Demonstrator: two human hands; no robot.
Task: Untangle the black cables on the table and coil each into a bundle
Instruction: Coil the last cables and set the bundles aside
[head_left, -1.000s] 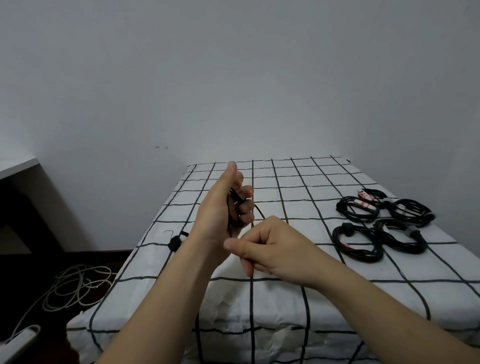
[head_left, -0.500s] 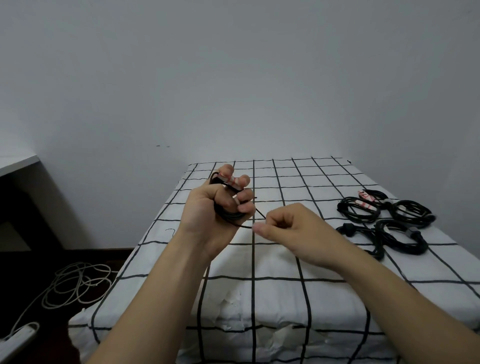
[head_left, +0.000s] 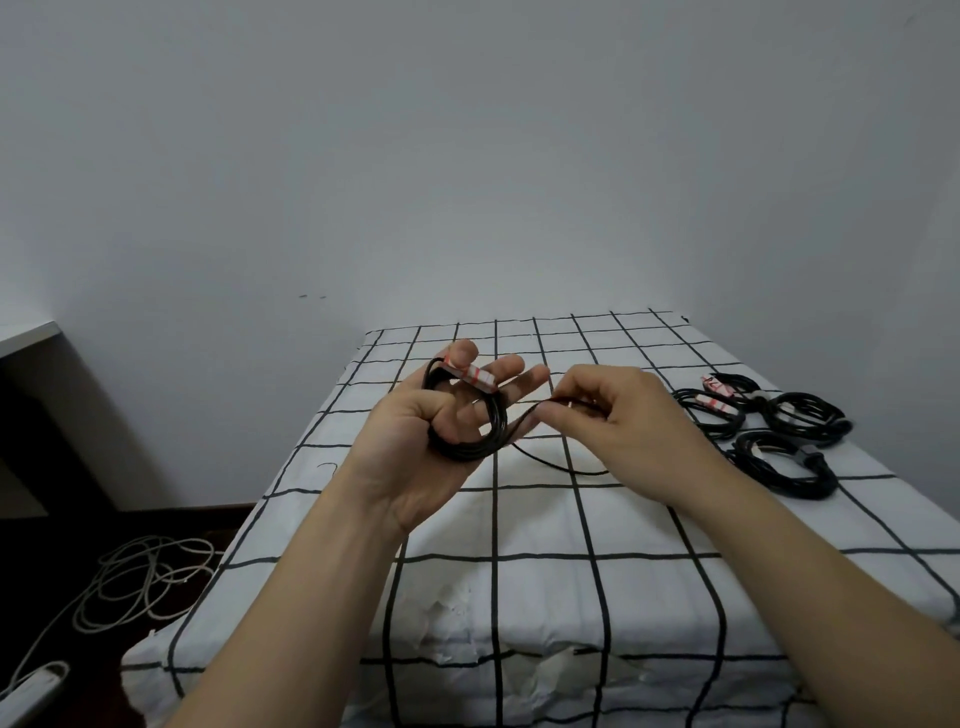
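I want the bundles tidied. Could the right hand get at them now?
Probably yes: nothing lies between the right hand and the bundles just beside it. But its fingers pinch the cable end, so it would have to let go first.

Two hands up: left hand (head_left: 410, 447), right hand (head_left: 623, 421). One cable (head_left: 467, 449) between them. Four bundles (head_left: 719, 428) (head_left: 737, 384) (head_left: 831, 426) (head_left: 789, 478) on one counter (head_left: 545, 519). One white cable (head_left: 140, 582) on the floor (head_left: 156, 519).
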